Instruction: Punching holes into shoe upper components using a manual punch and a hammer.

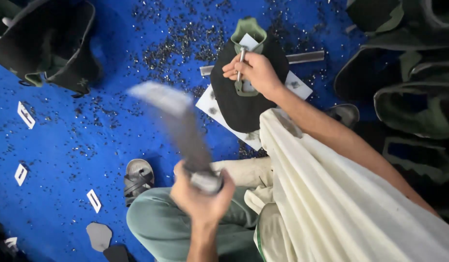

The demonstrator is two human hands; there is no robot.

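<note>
Tags: small white rectangular tags (25, 115) w/ dark marks, scattered on the blue floor (88, 145), left side.
More: (21, 174), (94, 201).
Pkgs/screens/signs: none.
</note>
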